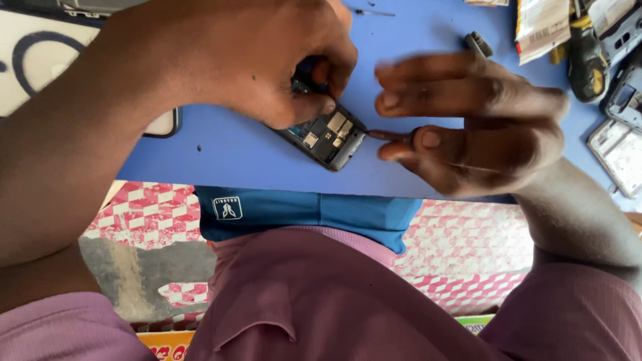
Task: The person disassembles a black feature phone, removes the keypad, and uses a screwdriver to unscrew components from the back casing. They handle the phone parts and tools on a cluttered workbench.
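Surface: blue worktable (221, 150), seen from above; pink-and-white checked floor below.

Item 1: opened phone (326, 137), back off, circuit board showing, lying near table's front edge. Left hand (254, 57) clamped on its upper end, thumb pressing the frame.

Item 2: thin tool (382, 135), pinched betw. thumb and forefinger of right hand (468, 127); other fingers spread; tip at phone's right corner. Step, by my reading: working a screw or clip at that corner. Next move needs steady tip, phone held flat.

Misc.: yellow-black screwdriver (587, 50), phone housings (618, 150) far right; small black part (479, 44) nearby. Left hand hides much of the board.
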